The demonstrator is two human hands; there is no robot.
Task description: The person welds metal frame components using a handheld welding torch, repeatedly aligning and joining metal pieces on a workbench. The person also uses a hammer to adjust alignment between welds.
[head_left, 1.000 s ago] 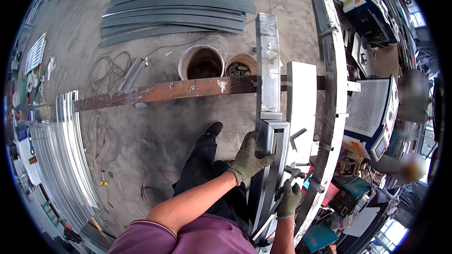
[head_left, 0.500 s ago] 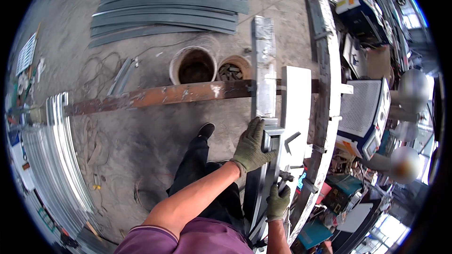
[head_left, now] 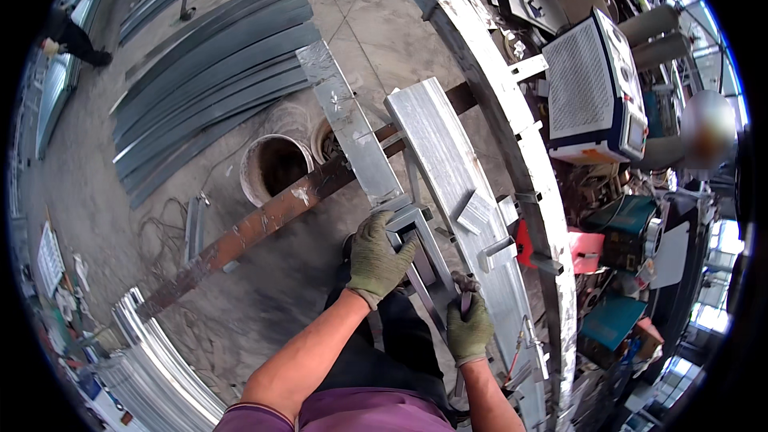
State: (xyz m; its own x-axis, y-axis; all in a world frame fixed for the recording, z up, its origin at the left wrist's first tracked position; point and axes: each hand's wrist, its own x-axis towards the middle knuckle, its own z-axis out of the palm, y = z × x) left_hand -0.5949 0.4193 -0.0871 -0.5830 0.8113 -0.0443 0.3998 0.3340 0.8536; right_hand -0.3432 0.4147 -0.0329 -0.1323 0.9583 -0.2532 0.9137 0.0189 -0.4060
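My left hand [head_left: 380, 260], in an olive knit glove, is closed over the near left corner area of a grey metal frame [head_left: 436, 260], its fingers bent round the edge. The narrow frame lies lengthwise, its far end at a long flat metal bar [head_left: 344, 116]. In my right hand [head_left: 470, 330], gloved alike, is a hammer; its dark head [head_left: 464, 281] stands above the fist, close to the frame's right side. Most of the handle is hidden by the glove. Right of the frame, a small flat metal piece [head_left: 477, 212] rests on a wide pale metal beam [head_left: 440, 140].
A rusty crossbar [head_left: 264, 228] supports the bars. Beyond it stand a white bucket [head_left: 254, 180] and a smaller bucket [head_left: 324, 144]. Grey metal strips [head_left: 232, 72] cover the floor ahead. At right are a long rail [head_left: 512, 144] and a boxy machine [head_left: 584, 80]. A person [head_left: 76, 40] is far left.
The view has swung, so the bars now slant up to the left and the buckets sit further left. My left hand stays on the frame; my right still holds the hammer beside it.
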